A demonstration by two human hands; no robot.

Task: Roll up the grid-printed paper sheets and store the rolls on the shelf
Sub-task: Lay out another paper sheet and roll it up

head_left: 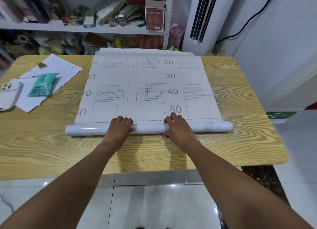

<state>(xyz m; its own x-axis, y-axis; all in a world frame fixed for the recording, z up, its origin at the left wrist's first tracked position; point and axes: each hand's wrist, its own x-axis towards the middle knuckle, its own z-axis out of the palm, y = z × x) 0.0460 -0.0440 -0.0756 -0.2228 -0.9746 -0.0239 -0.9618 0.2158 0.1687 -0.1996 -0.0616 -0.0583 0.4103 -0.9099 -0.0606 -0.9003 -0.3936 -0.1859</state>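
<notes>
A grid-printed paper sheet point(147, 84) with numbers 20 to 50 lies flat across the middle of the wooden table point(240, 134), its far edge hanging over the back. Its near end is wound into a glossy white roll point(149, 128) that lies left to right. My left hand point(120, 127) rests over the roll left of centre, fingers curled on top. My right hand point(178, 126) grips the roll right of centre, thumb on the near side. The white metal shelf point(72, 29) stands behind the table, packed with clutter.
At the table's left lie loose white papers point(63, 67), a teal tissue pack point(43, 84) and a white phone point(8, 95). A red carton point(154, 16) stands on the shelf. A tall white air conditioner point(200, 17) stands at the back right. Glossy tile floor lies below.
</notes>
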